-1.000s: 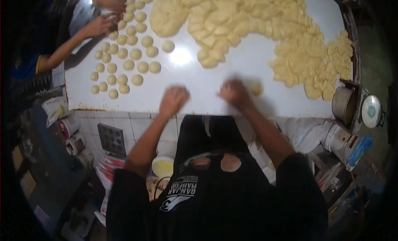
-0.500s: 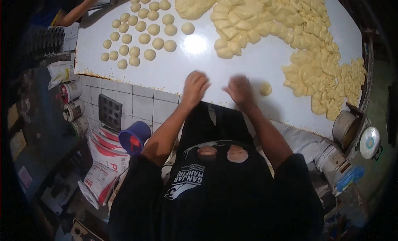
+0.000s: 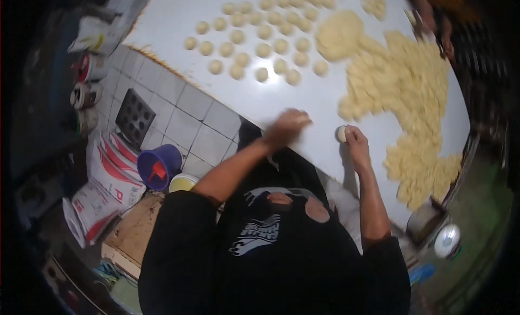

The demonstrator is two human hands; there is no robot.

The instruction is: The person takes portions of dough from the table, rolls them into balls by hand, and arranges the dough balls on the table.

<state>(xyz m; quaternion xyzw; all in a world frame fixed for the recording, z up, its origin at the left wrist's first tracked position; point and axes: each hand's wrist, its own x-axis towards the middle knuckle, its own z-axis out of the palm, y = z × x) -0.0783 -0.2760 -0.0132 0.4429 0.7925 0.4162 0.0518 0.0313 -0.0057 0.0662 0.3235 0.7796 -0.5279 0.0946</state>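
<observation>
My right hand [image 3: 356,143] is closed around a small pale dough ball [image 3: 342,133], just above or on the white table [image 3: 319,147] by its near edge. To its left, my left hand [image 3: 287,129] is over the same edge, curled and smeared by motion; what its fingers hold, if anything, I cannot make out. Beyond my hands, rows of round dough balls [image 3: 264,50] are spread over the table. A large smooth lump of dough [image 3: 341,36] joins a wide mass of cut dough pieces [image 3: 401,87] that curves down the table's right side.
Another person's hands [image 3: 445,41] are at the far right corner. Below the table's left edge are a purple bucket [image 3: 160,166] with a red scoop, red-and-white sacks [image 3: 108,190] and a dark moulded pan [image 3: 135,119]. A metal pot [image 3: 425,220] stands at the near right corner.
The view has swung, so the table appears tilted. My right hand has closed on a dough ball, and my left hand has moved. The other person's arm at the far left has left view; hands show far right.
</observation>
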